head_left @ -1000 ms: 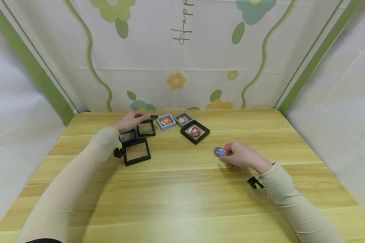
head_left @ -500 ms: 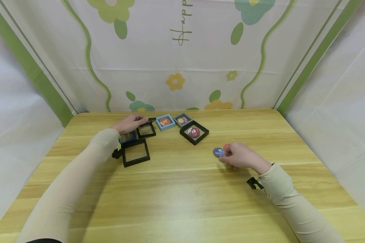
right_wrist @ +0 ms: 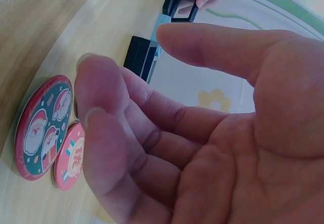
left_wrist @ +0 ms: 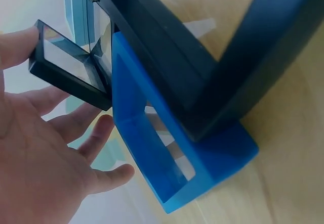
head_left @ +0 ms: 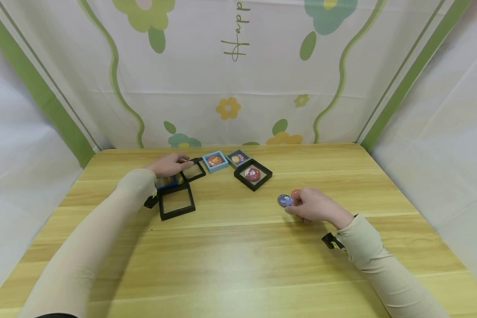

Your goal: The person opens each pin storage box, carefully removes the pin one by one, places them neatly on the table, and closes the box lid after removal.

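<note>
In the head view my left hand point(head_left: 169, 165) is at the far left of the table. Its thumb and fingers pinch one half of a small hinged black display frame point(head_left: 194, 172); the left wrist view shows that half point(left_wrist: 68, 64) tilted open. Just beside it are a blue frame point(left_wrist: 142, 118) and a bigger black frame point(head_left: 177, 215). My right hand point(head_left: 316, 204) hovers low at the right, fingers loosely bent, thumb apart. Near its fingertips lie a purple-blue badge point(head_left: 285, 200) and a red badge point(head_left: 295, 192). The right wrist view shows a Santa badge point(right_wrist: 43, 128) and a pink badge point(right_wrist: 70, 155) beside the fingers.
At the back middle stand a light blue frame point(head_left: 215, 161) with an orange badge, a grey frame point(head_left: 238, 157) with a purple and yellow badge, and a black frame point(head_left: 253, 175) with a red badge. A patterned cloth point(head_left: 262, 88) rises behind the wooden table point(head_left: 230, 265).
The left hand has shifted slightly nearer, and the small black frame has turned a little, its raised half dropping lower. The right hand stays in place over the badges.
</note>
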`<state>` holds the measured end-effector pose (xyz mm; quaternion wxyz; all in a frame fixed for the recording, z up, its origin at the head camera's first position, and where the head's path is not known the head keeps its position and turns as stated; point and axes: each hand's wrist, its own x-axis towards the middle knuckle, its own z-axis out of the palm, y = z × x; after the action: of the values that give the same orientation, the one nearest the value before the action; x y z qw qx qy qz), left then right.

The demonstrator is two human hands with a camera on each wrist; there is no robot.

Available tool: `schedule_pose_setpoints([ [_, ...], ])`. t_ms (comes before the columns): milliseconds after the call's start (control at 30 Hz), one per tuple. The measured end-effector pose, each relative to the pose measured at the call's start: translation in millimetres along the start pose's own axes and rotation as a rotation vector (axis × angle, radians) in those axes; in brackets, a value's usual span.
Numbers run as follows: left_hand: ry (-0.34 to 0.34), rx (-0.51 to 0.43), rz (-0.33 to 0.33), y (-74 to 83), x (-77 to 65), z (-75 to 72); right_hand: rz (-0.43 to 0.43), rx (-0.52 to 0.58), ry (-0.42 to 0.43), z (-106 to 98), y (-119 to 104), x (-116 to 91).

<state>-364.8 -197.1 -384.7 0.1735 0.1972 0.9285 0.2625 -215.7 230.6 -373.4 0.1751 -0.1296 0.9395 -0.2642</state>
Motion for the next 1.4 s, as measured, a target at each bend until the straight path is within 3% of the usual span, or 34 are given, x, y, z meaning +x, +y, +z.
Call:
schedule_pose_setpoints([
  [333, -0.008, 0.158, 0.060, -7.1, 8.6, 1.3, 0.000, 0.001, -0.007, 0, -1, -1],
  [700, 0.009, 0.254, 0.028, 3.0, 9.6, -1.3, -0.001, 0.004, -0.016, 1, -1, 0],
  [1033, -0.018, 0.295, 0.002, 6.4, 14.8, -4.2, 0.010, -0.002, -0.017, 2, -2, 0],
  [1400, -0.002, 0.289, -0.010, 1.2, 17.3, -3.6, 0.010, -0.007, -0.013, 2, -1, 0],
])
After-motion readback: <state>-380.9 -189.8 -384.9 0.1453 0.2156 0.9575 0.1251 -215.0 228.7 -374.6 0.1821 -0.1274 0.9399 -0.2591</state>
